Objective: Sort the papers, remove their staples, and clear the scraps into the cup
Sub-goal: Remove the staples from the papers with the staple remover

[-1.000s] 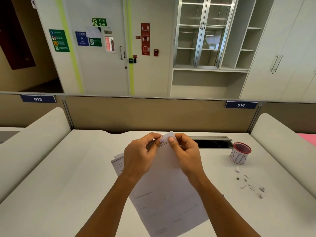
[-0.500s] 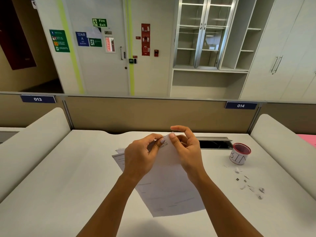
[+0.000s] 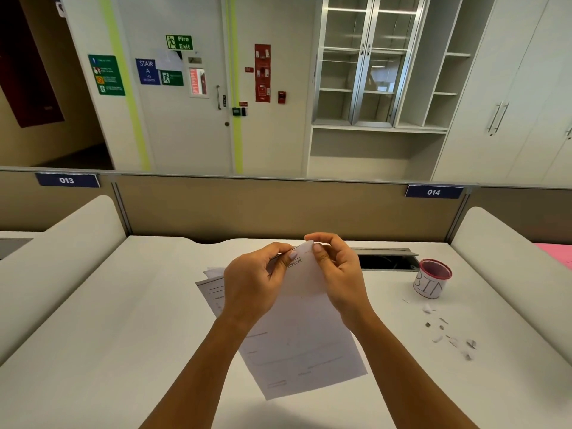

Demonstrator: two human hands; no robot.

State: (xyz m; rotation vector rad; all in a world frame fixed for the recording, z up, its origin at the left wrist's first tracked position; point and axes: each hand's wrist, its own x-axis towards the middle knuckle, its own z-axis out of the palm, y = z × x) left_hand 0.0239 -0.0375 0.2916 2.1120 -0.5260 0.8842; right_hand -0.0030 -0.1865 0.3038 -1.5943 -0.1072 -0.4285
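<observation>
While I hold the sheet (image 3: 306, 329) up over the desk (image 3: 93, 335), both my hands meet at its top corner. My left hand (image 3: 253, 289) pinches the paper just under the corner with thumb and fingers closed on it, and my right hand (image 3: 337, 274) nips the very tip of the corner between thumb and forefinger, the other fingers loosely curled. I cannot see the staple itself; it is too small or hidden under my fingertips.

Paper like this is light and soft, so it hangs down and bends by itself. I think it will tear easily if I pull hard at the corner, so the best hold is close beside the staple, with one hand keeping the sheet firm and the other working only on the metal.

More papers (image 3: 210, 280) lie flat on the desk under my left wrist. Near my right side the cup (image 3: 431, 278) stands upright, and small scraps (image 3: 448, 332) lie scattered just in front of it. They are tiny and thin, probably hard to pick singly.
</observation>
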